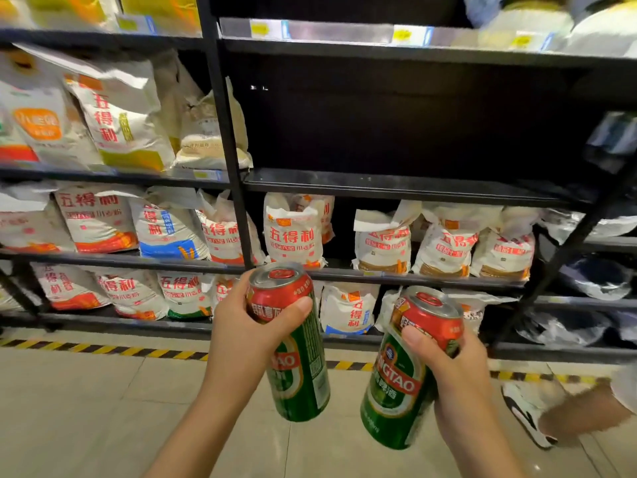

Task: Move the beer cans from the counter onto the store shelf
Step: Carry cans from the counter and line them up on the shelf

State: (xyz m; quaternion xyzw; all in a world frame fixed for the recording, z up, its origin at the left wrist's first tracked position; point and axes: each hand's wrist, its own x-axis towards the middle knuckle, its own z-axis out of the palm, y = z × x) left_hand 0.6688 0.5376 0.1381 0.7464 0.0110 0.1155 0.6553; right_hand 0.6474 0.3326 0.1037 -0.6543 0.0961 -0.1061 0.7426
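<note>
Cans first: going by the black metal store shelf (pixel 396 188) with its bare board at the middle as my landmark, I see the left hand (pixel 248 336) below and in front of that board, its fingers curled round the red upper band of a green-and-red aluminium beer can (pixel 296 346), thumb laid across the front just under the rim. That can stands nearly upright, most of its green body hanging below the fingers, which I judge leaves the base free to be set flat on the board. Further right, lower than the bare board and nearer its right half, the right hand (pixel 448 370) grips a second green-and-red beer can (pixel 406 370) in the same way, thumb pressed on the red band and the other fingers wrapped behind where I cannot see them; this can tilts with its top leaning right. The two cans are apart, not touching. Both are in the air over the pale tiled floor (pixel 86 408), neither yet on the shelf. White paper flour bags (pixel 296 232) fill the tiers beneath the bare board and to its left, so I take the bare tier as the likely place for the cans. At the far right, low beside the shelf's foot, another person's white-and-black shoe (pixel 527 412) shows.
</note>
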